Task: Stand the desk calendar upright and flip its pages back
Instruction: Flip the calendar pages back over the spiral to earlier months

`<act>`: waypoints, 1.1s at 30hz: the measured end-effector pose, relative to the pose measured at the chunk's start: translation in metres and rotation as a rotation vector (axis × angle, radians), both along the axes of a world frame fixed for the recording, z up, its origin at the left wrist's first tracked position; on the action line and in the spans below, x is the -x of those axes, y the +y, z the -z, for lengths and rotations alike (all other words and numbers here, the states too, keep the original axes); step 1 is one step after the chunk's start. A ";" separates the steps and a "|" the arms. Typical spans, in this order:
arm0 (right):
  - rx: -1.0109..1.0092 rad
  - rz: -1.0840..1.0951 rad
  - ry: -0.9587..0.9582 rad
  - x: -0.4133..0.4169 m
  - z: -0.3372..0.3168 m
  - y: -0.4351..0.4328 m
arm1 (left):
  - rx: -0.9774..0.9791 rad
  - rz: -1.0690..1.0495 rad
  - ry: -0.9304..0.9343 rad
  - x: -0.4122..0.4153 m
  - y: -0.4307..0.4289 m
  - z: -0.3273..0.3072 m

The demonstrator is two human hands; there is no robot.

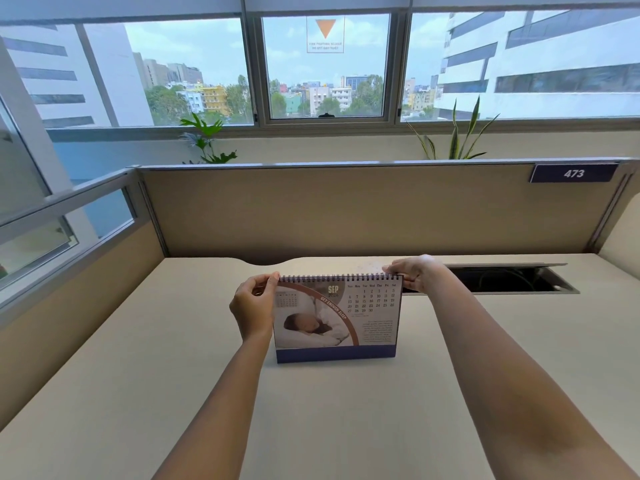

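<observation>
Tipping is my main worry: the desk calendar [337,318] already stands upright on its blue base, but I hold it only at the very top, so any uneven pull could rock it backward or drag its foot across the bench [346,427]. If I lift one corner of a page faster than the other, I judge the sheet could bind or tear at the spiral binding [339,278], or I might catch several pages at once instead of one. My left hand [254,306] is at the top left corner of the calendar, thumb and fingers pinched on the edge just below the wire. My right hand [414,273] is at the top right corner, fingertips closed on the end of the binding; whether that grip has only the September page or the whole stack, I cannot tell. So the calendar hangs below and between both grips, its face turned to me, its base resting on the bench roughly midway between the left and right edges and nearer the far edge than the near one. Behind my right hand, along the far edge, the cable slot [512,278] lies open, and a hard shove backward could send the calendar toward it.
</observation>
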State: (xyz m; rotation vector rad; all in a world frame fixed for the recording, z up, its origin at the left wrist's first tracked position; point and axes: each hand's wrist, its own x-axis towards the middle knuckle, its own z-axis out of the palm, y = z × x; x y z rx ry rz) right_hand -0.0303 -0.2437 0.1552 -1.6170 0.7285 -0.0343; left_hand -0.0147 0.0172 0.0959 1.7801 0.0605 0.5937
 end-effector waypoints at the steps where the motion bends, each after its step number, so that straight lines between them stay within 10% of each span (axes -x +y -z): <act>1: -0.003 0.019 -0.017 0.000 0.000 -0.001 | 0.004 0.001 -0.002 0.000 0.000 0.000; 15: 0.520 0.032 -0.064 -0.003 0.000 0.010 | 0.049 0.026 0.022 -0.007 0.003 0.006; 21: 0.057 -0.192 -0.362 0.016 0.000 0.001 | 0.104 0.074 0.079 -0.009 0.003 0.007; 33: 0.026 -0.346 -0.583 0.063 0.035 -0.020 | 0.203 0.204 0.133 -0.007 0.015 0.003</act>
